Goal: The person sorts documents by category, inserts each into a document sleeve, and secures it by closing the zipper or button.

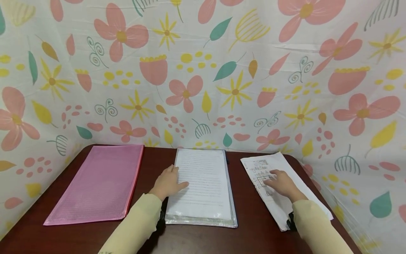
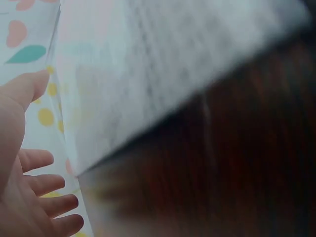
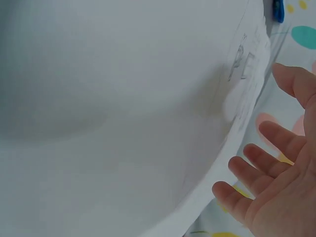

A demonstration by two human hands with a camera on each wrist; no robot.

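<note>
My left hand (image 1: 167, 182) hovers by the left edge of a clear zip document pouch (image 1: 203, 180) that has lined white paper in it. In the left wrist view its thumb and fingers are spread, and nothing lies between them. Over a stack of white papers (image 1: 293, 176) with printed text and drawings, my right hand (image 1: 283, 183) is held with its fingers relaxed and apart. The right wrist view shows that hand (image 3: 281, 168) holding nothing; the papers fill much of that view. Whether either hand touches what lies under it, I cannot tell.
A pink mesh zip pouch (image 1: 101, 180) lies flat at the left of the dark brown table (image 1: 196, 241). Behind and at both sides hangs a white cloth (image 1: 203, 63) printed with flowers and leaves. A small blue object (image 3: 278, 11) shows at the right wrist view's top.
</note>
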